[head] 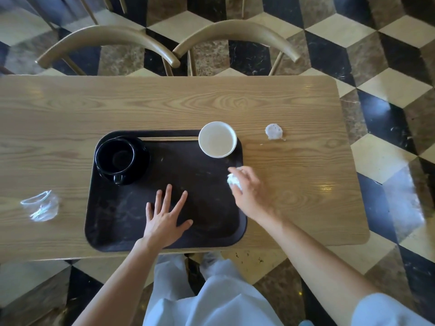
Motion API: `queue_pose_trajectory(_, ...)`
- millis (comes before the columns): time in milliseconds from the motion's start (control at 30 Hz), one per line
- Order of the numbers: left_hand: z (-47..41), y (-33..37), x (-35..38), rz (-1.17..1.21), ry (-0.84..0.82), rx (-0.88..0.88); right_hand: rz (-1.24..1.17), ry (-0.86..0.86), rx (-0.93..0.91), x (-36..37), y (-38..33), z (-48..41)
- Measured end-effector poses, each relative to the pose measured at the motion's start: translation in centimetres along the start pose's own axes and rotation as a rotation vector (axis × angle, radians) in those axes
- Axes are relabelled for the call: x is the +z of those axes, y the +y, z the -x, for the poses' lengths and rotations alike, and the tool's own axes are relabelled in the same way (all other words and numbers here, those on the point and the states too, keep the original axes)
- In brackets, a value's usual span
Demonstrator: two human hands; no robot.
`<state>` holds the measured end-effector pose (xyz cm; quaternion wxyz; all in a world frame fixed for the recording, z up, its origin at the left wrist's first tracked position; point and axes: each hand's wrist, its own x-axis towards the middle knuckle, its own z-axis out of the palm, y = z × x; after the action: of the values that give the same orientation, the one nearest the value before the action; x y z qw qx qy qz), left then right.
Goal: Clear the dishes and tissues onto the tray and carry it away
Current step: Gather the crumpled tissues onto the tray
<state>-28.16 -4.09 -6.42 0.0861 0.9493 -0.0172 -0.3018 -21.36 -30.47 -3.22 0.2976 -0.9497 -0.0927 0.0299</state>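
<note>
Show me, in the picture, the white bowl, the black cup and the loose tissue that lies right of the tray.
white bowl (217, 141): head view, on its inner bottom.
black cup (115, 158): head view, on its inner bottom.
loose tissue (273, 131): head view, on its crumpled middle.

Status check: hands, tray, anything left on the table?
Left hand open, spread over tray. Right hand grips crumpled tissue at tray's right edge. Second tissue and clear plastic piece lie on table, off tray.

Cup (117, 159) left, bowl (217, 139) right on tray (131, 222).
</note>
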Motion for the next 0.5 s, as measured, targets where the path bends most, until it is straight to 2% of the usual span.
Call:
queue_pose_trajectory(67, -0.1, -0.1, 0.2, 0.002, 0.008, 0.003, 0.044, -0.107, -0.108, 1.6, -0.7, 0.6)
queue_pose_trajectory(233, -0.1, -0.2, 0.2, -0.004, 0.011, 0.004, 0.207, -0.312, -0.171, 3.9, 0.0, 1.6)
queue_pose_trajectory(500, 0.0, -0.1, 0.1, 0.012, 0.015, 0.003, 0.357, -0.355, -0.257, 3.9, -0.3, 3.4)
